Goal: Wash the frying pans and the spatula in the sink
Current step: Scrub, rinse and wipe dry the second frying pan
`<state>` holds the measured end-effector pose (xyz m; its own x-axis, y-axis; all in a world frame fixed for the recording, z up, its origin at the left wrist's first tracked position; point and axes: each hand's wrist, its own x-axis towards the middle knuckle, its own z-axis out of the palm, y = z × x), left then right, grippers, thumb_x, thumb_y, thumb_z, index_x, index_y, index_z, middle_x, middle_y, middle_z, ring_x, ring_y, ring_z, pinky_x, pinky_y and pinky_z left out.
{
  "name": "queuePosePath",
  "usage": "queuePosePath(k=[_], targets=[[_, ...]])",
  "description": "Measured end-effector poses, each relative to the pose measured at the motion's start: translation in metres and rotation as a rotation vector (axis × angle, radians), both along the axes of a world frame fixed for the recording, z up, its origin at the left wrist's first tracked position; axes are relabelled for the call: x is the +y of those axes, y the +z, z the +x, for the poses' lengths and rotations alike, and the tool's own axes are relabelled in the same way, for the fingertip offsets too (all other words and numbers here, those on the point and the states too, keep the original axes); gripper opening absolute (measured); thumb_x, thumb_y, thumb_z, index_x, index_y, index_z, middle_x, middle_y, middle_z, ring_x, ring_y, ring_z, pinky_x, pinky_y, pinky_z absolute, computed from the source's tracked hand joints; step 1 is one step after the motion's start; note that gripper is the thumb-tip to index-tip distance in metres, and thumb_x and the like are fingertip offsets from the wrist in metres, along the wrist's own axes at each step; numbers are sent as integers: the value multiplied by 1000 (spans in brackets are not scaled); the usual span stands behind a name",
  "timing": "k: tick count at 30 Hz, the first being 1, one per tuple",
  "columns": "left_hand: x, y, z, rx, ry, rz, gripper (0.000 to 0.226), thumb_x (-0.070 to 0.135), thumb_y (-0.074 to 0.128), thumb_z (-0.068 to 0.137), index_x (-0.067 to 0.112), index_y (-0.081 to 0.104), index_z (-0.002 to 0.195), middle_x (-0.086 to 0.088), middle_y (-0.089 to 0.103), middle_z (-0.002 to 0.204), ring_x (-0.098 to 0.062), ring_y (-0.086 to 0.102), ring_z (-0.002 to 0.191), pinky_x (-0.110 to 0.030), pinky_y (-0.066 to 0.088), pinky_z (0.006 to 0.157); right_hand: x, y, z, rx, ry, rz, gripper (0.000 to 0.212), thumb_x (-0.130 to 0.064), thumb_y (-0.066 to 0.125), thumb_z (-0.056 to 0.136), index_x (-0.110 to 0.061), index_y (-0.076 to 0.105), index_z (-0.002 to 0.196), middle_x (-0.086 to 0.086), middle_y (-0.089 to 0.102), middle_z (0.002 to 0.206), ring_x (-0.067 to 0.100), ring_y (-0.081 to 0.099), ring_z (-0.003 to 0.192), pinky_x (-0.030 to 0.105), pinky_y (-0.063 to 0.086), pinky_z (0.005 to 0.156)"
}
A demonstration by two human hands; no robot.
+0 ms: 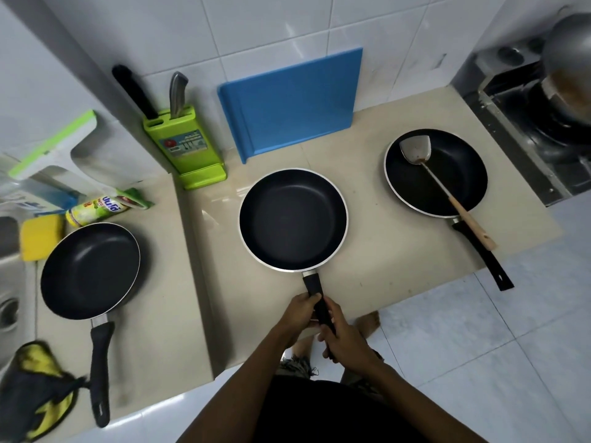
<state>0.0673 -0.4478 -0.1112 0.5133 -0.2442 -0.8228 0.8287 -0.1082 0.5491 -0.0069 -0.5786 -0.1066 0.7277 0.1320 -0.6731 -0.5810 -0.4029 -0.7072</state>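
Note:
Three black frying pans are on the beige counter. The middle pan [292,219] has its black handle pointing toward me; my left hand [299,311] grips the handle near the pan and my right hand [347,342] grips it further back. A second pan [89,270] lies at the left, beside the sink [8,282]. The third pan [447,177] sits at the right with a metal spatula [415,150] with a wooden grip resting in it.
A yellow sponge [40,236] and a dish soap bottle [96,209] lie by the sink. A green knife block [188,148] and a blue cutting board [294,100] lean on the tiled wall. A stove with a wok [569,68] stands far right. A yellow-black cloth [38,388] lies at front left.

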Motion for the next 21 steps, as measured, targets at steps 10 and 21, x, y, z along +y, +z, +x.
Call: queuePosePath(k=[10,21], targets=[[-2,-1,0,7,5,-24,26,23,48,108,6,66,104,-5,77,79,-18,76,74,-28,58,62,-2,-4,-1,-26,-27,-3,69,-31,46,106,-74,4,139,-12,69,99,13,73,73,24,59,61],[-17,8,-9,-528,-448,811,52,44,63,97,4,52,128,-15,52,130,-31,55,116,-38,48,92,-25,10,6,-84,194,-262,58,-38,45,105,-39,20,157,7,56,141,20,58,120,42,47,105]])
